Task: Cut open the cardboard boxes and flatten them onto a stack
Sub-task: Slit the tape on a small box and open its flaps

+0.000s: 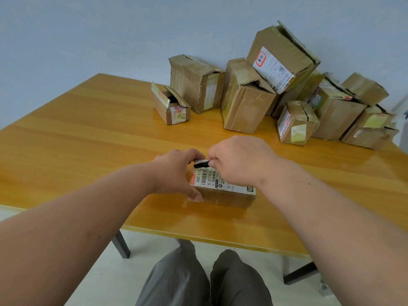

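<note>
A small cardboard box [223, 195] lies flat on the yellow wooden tabletop [88, 138], close to the near edge and in front of the seated person. A white shipping label [212, 178] with a barcode and printed text covers most of its top face.

The left hand [176, 173] grips the box at its left end: the thumb presses the near side wall low down, and the fingers curl over the far top edge. The right hand [238, 160] is closed around a black cutter [201, 164], whose dark tip points left and rests on the far part of the box's top, just beside the left fingertips. Most of the tool is hidden inside the fist, so the blade itself cannot be made out.

At the far right of the tabletop, against the pale wall [110, 29], sits a pile of boxes [287, 96], well apart from the one being held. Several are taped and labelled; one large box [280, 56] leans tilted on top of others. At the left end of the pile a little box [171, 107] stands with its top flaps open.

Below the tabletop edge, the person's knees in grey trousers [205, 279] show above a light floor, with dark metal table legs [121, 244] on either side.
</note>
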